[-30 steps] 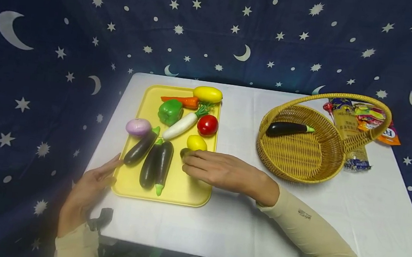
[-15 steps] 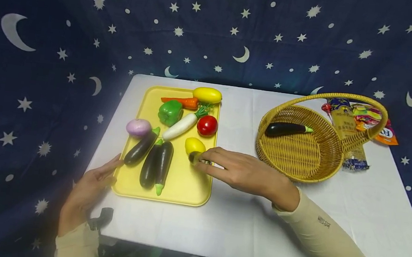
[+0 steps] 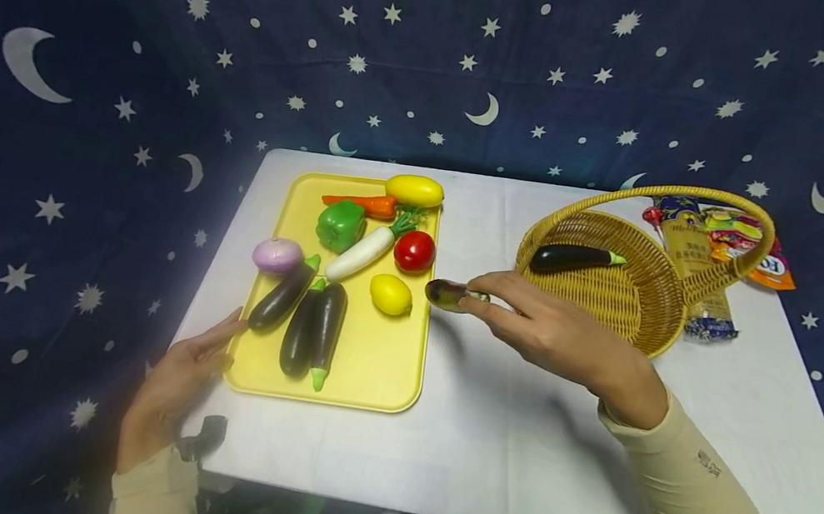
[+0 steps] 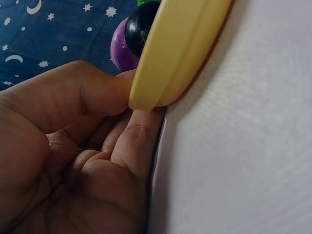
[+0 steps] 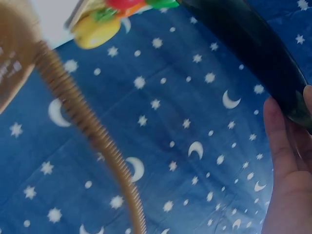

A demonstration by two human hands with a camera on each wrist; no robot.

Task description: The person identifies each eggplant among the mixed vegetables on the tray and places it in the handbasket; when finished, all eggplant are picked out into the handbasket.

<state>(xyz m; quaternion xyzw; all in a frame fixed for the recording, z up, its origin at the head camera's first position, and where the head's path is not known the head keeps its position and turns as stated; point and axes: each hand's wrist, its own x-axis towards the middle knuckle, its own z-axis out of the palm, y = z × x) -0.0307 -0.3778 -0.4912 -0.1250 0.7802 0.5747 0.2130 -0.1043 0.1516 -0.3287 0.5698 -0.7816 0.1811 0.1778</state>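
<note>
Right hand pinches one eggplant by its end above the worktop, between yellow tray and wicker basket; left hand, relaxed, touches the tray's rim. Caution: the end-only pinch may let the eggplant swivel or drop.

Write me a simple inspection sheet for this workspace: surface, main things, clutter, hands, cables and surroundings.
Surface: table covered in white.
Main things: yellow tray bearing three eggplants, onion, green pepper, carrot, white radish, tomato, lemon and yellow fruit; wicker basket with one eggplant inside.
Clutter: packets beside and partly behind the basket.
Hands: left hand touches the tray's edge; right hand holds another eggplant above the table.
Cables: nothing seen.
Surroundings: dark blue cloth patterned with moons and stars.
</note>
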